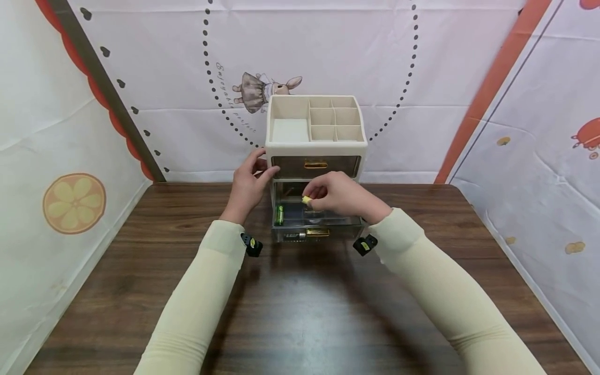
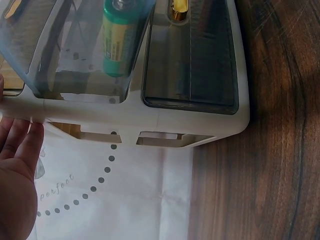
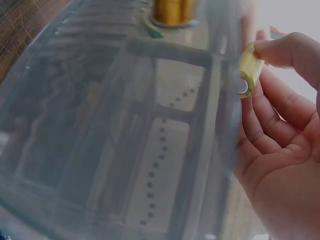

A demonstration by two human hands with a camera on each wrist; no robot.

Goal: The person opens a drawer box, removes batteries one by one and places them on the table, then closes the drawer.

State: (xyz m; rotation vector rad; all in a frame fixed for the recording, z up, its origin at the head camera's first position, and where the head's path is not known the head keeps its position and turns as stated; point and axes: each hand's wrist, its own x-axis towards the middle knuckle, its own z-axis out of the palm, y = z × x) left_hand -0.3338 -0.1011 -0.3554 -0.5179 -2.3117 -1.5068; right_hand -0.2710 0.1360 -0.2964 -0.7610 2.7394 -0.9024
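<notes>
A cream drawer organizer [image 1: 316, 151] stands on the table, its clear middle drawer [image 1: 319, 221] pulled out. My left hand [image 1: 248, 185] holds the organizer's left side, thumb at the front by the upper drawer and fingers along the side wall. Above the pulled-out drawer, my right hand [image 1: 339, 195] pinches a small yellow battery [image 3: 250, 70] between thumb and fingers; one metal end shows. Inside that drawer, at its left, lies a green battery [image 1: 279, 215], seen through the clear plastic in the left wrist view too.
The dark wooden table [image 1: 300, 307] reaches toward me. Open compartments [image 1: 335, 120] top the organizer. A dark object with a silver end [image 1: 295, 236] shows low at the front, beside a gold handle [image 1: 317, 233]. A printed cloth [image 1: 319, 52] hangs close behind.
</notes>
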